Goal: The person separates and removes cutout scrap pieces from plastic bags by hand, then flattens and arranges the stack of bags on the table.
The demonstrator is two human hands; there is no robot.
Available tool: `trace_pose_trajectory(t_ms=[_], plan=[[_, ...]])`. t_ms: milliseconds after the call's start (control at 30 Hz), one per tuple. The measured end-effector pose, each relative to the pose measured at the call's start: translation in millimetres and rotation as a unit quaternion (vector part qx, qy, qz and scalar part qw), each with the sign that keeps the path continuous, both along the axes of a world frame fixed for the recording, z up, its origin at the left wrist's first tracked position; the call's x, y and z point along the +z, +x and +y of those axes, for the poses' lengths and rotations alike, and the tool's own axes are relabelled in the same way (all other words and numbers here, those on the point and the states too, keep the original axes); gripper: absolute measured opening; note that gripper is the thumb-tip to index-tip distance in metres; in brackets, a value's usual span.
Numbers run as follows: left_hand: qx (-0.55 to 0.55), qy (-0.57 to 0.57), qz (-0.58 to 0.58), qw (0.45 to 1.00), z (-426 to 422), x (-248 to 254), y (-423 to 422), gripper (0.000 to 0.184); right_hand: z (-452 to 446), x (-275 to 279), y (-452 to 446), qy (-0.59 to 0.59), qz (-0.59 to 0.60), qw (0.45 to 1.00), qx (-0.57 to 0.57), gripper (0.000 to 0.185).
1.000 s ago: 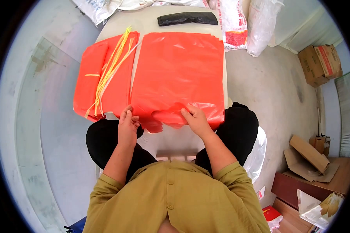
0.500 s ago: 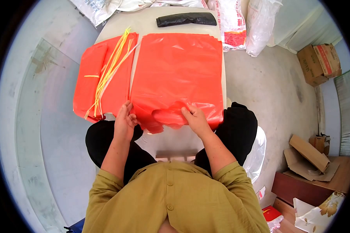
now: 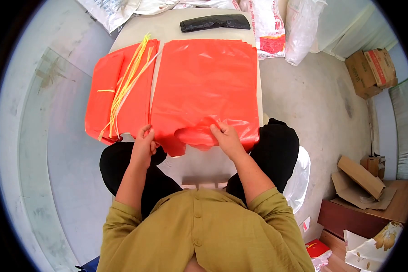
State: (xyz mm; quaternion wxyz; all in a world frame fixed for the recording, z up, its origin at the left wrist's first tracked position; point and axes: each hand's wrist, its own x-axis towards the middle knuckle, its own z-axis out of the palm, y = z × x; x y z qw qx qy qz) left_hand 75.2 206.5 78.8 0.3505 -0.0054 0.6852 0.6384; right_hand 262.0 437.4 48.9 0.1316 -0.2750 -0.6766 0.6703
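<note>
A stack of flat red plastic bags (image 3: 206,81) lies on the pale table, its near edge hanging loosely over the front. My right hand (image 3: 226,139) pinches that near edge between thumb and fingers, beside a curved, cut-out-like fold. At the near left corner of the same stack is my left hand (image 3: 143,144), its fingers curled closed on the bag edge. Left of the stack lie more folded red bags (image 3: 103,102). Yellow ties (image 3: 130,84) rest in a loose bundle on top of these.
A rolled black plastic bundle (image 3: 215,22) lies at the table's (image 3: 161,25) far side. White printed sacks (image 3: 269,27) stand behind it. Cardboard boxes (image 3: 371,72) sit at the far right, with an opened carton (image 3: 360,186) nearer on a brown surface. My knees flank the table's front.
My left hand has shifted slightly down and its fingers have drawn in at the bag's corner. The right hand keeps its pinch in nearly the same place.
</note>
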Motion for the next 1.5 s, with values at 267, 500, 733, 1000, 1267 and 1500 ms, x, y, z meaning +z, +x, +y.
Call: trace_pose_trajectory(t_ms=[267, 500, 733, 1000, 1267, 1500], plan=[[-0.058, -0.109, 0.105, 0.987, -35, -5, 41, 0.053, -4, 5, -2, -0.01, -0.012, 1.0, 0.003, 0.032], [-0.091, -0.04, 0.016, 0.995, -50, -46, 44, 0.046, -3, 3, 4, 0.065, -0.02, 0.998, 0.016, 0.035], [-0.052, -0.037, -0.079, 0.995, -51, -76, 52, 0.023, -5, -4, 2, 0.043, 0.002, 0.999, 0.025, 0.036], [-0.038, -0.008, -0.091, 0.995, -39, -88, 67, 0.023, -5, 2, 4, 0.151, -0.034, 0.986, 0.056, 0.031], [0.023, 0.042, -0.157, 0.986, -67, -64, 71, 0.022, -12, 29, 13, 0.324, 0.006, 0.931, 0.169, 0.032], [0.054, 0.088, -0.139, 0.985, -74, -26, 73, 0.018, -14, 29, 15, 0.366, 0.008, 0.908, 0.202, 0.035]])
